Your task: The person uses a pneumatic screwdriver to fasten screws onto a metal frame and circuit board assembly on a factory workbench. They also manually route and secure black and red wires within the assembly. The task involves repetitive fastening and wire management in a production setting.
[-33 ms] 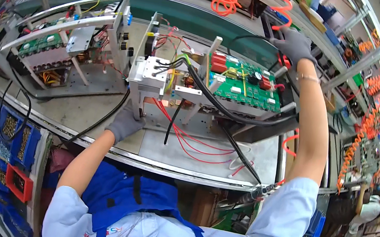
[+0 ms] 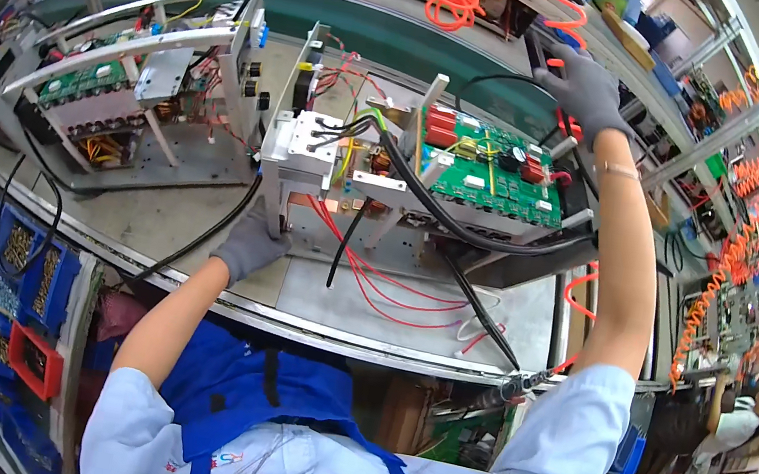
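Note:
An open metal chassis (image 2: 379, 180) stands in front of me, with a green circuit board (image 2: 482, 174), a white terminal block (image 2: 307, 139) and thick black cables. My left hand (image 2: 254, 245), in a grey glove, grips the chassis by its near left corner, fingers partly behind the upright plate. Beyond the chassis's far right corner, my gloved right hand (image 2: 583, 90) is raised with fingers bent, at the lower end of an orange coiled hose (image 2: 566, 11). What it closes on is mostly hidden. A red part (image 2: 570, 125) shows just below it.
A second chassis (image 2: 128, 106) stands to the left. Red wires (image 2: 363, 270) trail over the bench's near side. Blue bins of small metal parts (image 2: 17, 249) and a red box (image 2: 35, 361) sit at lower left. Behind lies a green conveyor belt (image 2: 376, 28). Other people are at work around.
My right hand has moved slightly up and away, and the orange hose end has shifted with it. My left hand and the chassis look the same.

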Available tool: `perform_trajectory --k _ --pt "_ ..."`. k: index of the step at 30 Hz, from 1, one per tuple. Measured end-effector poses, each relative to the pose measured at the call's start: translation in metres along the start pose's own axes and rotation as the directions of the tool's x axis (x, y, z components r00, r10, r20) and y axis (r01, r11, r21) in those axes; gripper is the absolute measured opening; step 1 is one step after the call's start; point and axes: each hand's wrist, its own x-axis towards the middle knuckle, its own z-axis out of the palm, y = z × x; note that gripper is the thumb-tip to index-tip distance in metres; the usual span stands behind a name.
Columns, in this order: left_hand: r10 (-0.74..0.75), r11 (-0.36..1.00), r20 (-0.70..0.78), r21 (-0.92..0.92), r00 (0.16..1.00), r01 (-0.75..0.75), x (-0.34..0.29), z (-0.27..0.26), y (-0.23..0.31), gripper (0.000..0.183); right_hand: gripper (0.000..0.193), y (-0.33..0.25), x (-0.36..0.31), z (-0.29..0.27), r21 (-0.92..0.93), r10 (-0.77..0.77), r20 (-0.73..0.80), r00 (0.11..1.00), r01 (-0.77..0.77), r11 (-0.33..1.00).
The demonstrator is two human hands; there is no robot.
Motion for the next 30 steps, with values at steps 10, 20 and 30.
perform_trajectory --k 10,20,30 --pt "-0.177 0.923 0.325 0.383 0.929 0.042 -0.014 -0.061 0.053 0.056 0.027 -0.065 -0.077 -0.028 0.371 -0.403 0.288 0.869 0.287 0.883" --pt "0.520 0.841 0.114 0.105 0.846 -0.531 0.118 -0.145 0.258 0.039 0.021 -0.104 -0.077 -0.044 0.570 -0.242 -0.175 0.954 0.299 0.766" --pt "0.338 0.902 0.424 -0.400 0.840 -0.161 0.156 -0.114 0.249 0.023 0.017 -0.111 -0.097 -0.015 0.818 0.009 -0.145 0.989 0.115 0.563"
